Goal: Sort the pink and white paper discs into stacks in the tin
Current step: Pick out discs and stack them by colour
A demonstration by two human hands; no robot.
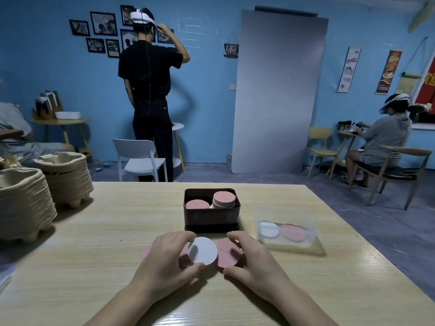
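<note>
My left hand pinches a white paper disc between thumb and fingers, tilted up just above the table. Pink discs lie under and beside it; one pink disc lies flat under the fingertips of my right hand, which curls over its right edge. Behind both hands stands the dark rectangular tin. Inside it are a low pink stack on the left and a taller stack with pink on top on the right.
A clear plastic tub, holding a white disc and a pink disc, sits right of the tin. Stacked pulp egg trays fill the table's left edge. Beyond the table are chairs, a standing person and a seated person.
</note>
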